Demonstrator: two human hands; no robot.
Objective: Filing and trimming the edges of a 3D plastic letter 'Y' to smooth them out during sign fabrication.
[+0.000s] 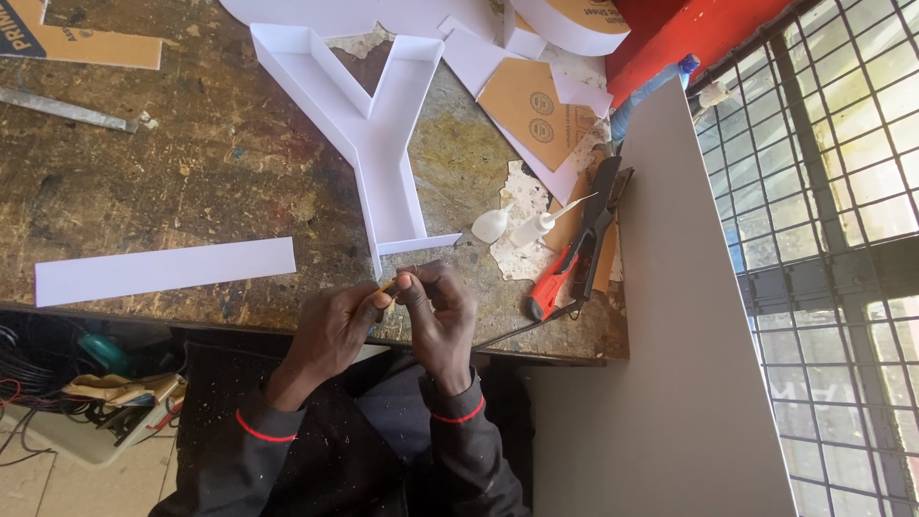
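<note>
Head view: left hand [335, 325] and right hand [442, 316] meet at the workbench [191, 163] edge, both pinched shut on a small yellow-tipped tool [388, 285]; its exact kind cannot be told. White Y-shaped channel letter [369, 124] at 12 o'clock, white strip [165, 270] at 9 o'clock, two glue bottles [522, 226] and red cutter [560, 278] at 2 o'clock
</note>
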